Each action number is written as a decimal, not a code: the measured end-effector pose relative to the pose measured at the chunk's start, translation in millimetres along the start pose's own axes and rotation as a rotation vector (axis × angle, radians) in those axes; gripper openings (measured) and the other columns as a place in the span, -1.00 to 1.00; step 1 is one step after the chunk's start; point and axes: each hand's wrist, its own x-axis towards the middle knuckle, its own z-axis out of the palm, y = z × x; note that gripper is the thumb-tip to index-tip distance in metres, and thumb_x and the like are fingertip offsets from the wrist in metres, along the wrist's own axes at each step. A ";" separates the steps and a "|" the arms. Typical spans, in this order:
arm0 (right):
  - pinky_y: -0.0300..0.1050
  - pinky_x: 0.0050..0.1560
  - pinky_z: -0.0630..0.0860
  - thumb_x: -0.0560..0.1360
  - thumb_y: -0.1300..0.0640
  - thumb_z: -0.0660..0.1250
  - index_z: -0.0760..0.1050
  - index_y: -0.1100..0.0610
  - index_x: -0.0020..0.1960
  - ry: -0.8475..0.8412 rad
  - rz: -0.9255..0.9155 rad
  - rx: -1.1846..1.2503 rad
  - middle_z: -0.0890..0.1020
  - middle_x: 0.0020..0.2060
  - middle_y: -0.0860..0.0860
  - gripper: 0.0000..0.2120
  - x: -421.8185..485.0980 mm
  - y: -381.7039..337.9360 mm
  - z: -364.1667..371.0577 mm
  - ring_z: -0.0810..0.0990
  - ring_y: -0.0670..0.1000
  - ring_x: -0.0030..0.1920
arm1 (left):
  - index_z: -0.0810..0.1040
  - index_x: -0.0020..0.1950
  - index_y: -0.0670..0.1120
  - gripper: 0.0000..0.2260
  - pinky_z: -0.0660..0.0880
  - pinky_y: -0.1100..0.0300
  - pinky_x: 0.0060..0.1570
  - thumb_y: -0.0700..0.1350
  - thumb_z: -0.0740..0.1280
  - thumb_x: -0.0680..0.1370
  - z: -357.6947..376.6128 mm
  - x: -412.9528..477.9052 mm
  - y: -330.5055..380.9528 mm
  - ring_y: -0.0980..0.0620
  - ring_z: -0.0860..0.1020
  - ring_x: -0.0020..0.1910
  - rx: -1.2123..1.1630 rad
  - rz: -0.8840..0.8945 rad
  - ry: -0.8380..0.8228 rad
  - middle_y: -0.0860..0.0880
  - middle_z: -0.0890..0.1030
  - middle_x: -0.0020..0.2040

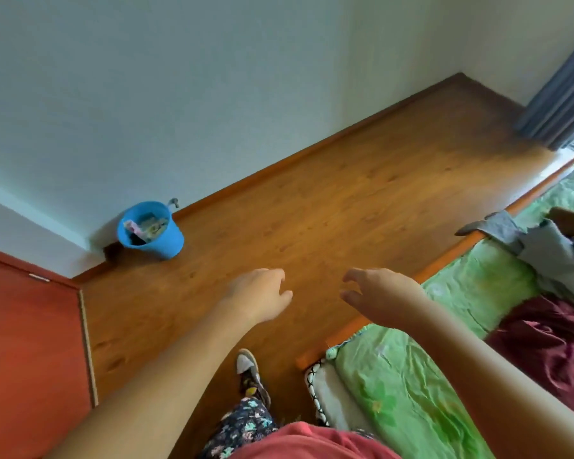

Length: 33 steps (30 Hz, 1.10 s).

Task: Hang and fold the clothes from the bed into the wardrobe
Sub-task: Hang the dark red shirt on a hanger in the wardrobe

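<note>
Clothes (564, 283) lie in a heap on the bed (395, 392), off to the person's right. A maroon piece (550, 346) is crumpled nearest, with grey pieces (544, 256) beyond it, one corner drooping over the bed's wooden edge.

Both hands are out over the floor (312, 210), apart from the heap. The left hand (259, 293) and the right hand (381, 296) hold nothing. Their fingers are loosely curled and a little spread, touching nothing.

It all looks like soft, light, limp cloth that will sag wherever it is not held. The maroon piece has a faint sheen, so I would guess it is thin and a bit slippery, likely to slide off a hanger unless seated well. Its collar and shoulders are lost in the crumple. The sensible hold is a bunch at the top of the mound, then a shake-out to find the shoulders.

The grey pieces look thicker and matte, easier to lay flat and fold. They seem to overlap the maroon one, so lifting either may drag the other along.

A red panel (30, 342) stands to the left; whether it belongs to the wardrobe I cannot tell.
</note>
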 end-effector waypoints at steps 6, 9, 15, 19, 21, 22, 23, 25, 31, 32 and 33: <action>0.08 0.08 0.61 0.62 -0.26 0.14 0.41 -0.12 0.38 0.081 0.237 0.050 0.61 0.22 0.01 -0.59 51.2 -7.7 -24.9 0.60 0.11 0.19 | 0.38 0.47 0.10 -0.57 0.52 0.09 0.01 0.21 0.16 0.64 -38.9 93.5 -35.3 0.00 0.54 0.22 0.093 0.214 -0.007 0.05 0.53 0.34; 0.04 0.05 0.61 0.62 -0.25 0.14 0.42 -0.10 0.38 0.106 0.311 0.087 0.61 0.22 0.00 -0.59 84.8 -27.9 -34.9 0.60 0.10 0.19 | 0.37 0.47 0.11 -0.57 0.53 0.10 0.03 0.22 0.17 0.64 -64.4 130.4 -63.2 0.01 0.54 0.25 0.126 0.296 -0.005 0.07 0.52 0.37; 0.01 0.07 0.59 0.63 -0.19 0.15 0.45 -0.08 0.36 0.128 0.486 0.222 0.61 0.20 -0.03 -0.62 126.0 -64.4 -46.3 0.61 0.09 0.16 | 0.38 0.48 0.10 -0.56 0.57 0.06 0.11 0.22 0.18 0.64 -118.2 191.2 -94.6 0.01 0.55 0.28 0.237 0.478 -0.004 0.07 0.52 0.40; -0.03 -0.09 0.60 0.64 -0.17 0.12 0.48 -0.01 0.11 0.152 0.626 0.207 0.63 0.04 0.00 -0.71 102.7 -51.0 -44.6 0.62 0.10 0.02 | 0.41 0.46 0.06 -0.58 0.60 0.02 0.09 0.19 0.16 0.65 -132.0 216.3 -54.5 0.00 0.57 0.23 0.299 0.648 -0.031 0.05 0.56 0.34; 0.01 -0.05 0.62 0.64 -0.18 0.13 0.51 0.01 0.14 0.161 0.728 0.240 0.64 0.01 0.00 -0.68 79.0 -37.2 -37.4 0.63 0.10 0.01 | 0.42 0.44 0.05 -0.59 0.58 0.06 -0.02 0.18 0.15 0.65 -128.0 221.9 -21.7 0.02 0.57 0.16 0.344 0.731 -0.047 0.06 0.57 0.26; 0.03 -0.03 0.62 0.63 -0.20 0.15 0.51 -0.01 0.17 0.172 0.783 0.278 0.65 0.03 0.00 -0.67 66.4 -29.8 -32.0 0.63 0.10 0.02 | 0.42 0.43 0.05 -0.60 0.54 0.10 -0.11 0.18 0.15 0.65 -124.2 222.2 -4.3 0.03 0.58 0.12 0.365 0.774 -0.055 0.07 0.58 0.23; 0.03 0.00 0.62 0.62 -0.21 0.16 0.51 -0.03 0.20 0.181 0.833 0.318 0.66 0.06 0.00 -0.66 54.2 -22.2 -26.2 0.63 0.09 0.05 | 0.42 0.42 0.04 -0.60 0.50 0.14 -0.19 0.18 0.15 0.65 -119.1 222.0 13.8 0.04 0.58 0.08 0.382 0.822 -0.063 0.07 0.59 0.20; 0.03 0.05 0.60 0.62 -0.22 0.17 0.49 -0.06 0.29 0.186 0.919 0.399 0.65 0.14 -0.02 -0.64 34.6 -5.9 -14.4 0.63 0.07 0.12 | 0.42 0.42 0.04 -0.61 0.43 0.21 -0.29 0.17 0.17 0.65 -107.9 221.2 48.5 0.06 0.59 0.05 0.412 0.914 -0.085 0.06 0.60 0.19; 0.01 0.13 0.55 0.62 -0.23 0.18 0.44 -0.09 0.41 0.233 1.083 0.578 0.59 0.31 0.00 -0.57 13.7 61.3 20.1 0.57 0.07 0.27 | 0.49 0.27 0.07 -0.65 0.58 0.06 -0.16 0.22 0.16 0.62 -75.3 237.5 144.9 0.01 0.60 0.02 0.559 1.099 -0.112 0.06 0.59 0.12; 0.01 0.14 0.55 0.62 -0.23 0.17 0.43 -0.09 0.41 0.248 1.094 0.603 0.59 0.31 0.00 -0.57 14.0 76.5 23.0 0.56 0.07 0.28 | 0.48 0.26 0.07 -0.66 0.59 0.03 -0.13 0.23 0.16 0.61 -71.2 243.0 161.5 0.00 0.60 0.01 0.582 1.112 -0.108 0.07 0.59 0.12; 0.01 0.14 0.55 0.62 -0.23 0.17 0.43 -0.09 0.41 0.260 1.106 0.623 0.59 0.31 0.00 -0.57 12.7 92.3 25.6 0.57 0.07 0.28 | 0.48 0.25 0.08 -0.66 0.60 0.03 -0.13 0.23 0.16 0.61 -66.9 247.9 177.9 0.00 0.60 0.01 0.598 1.123 -0.103 0.07 0.58 0.12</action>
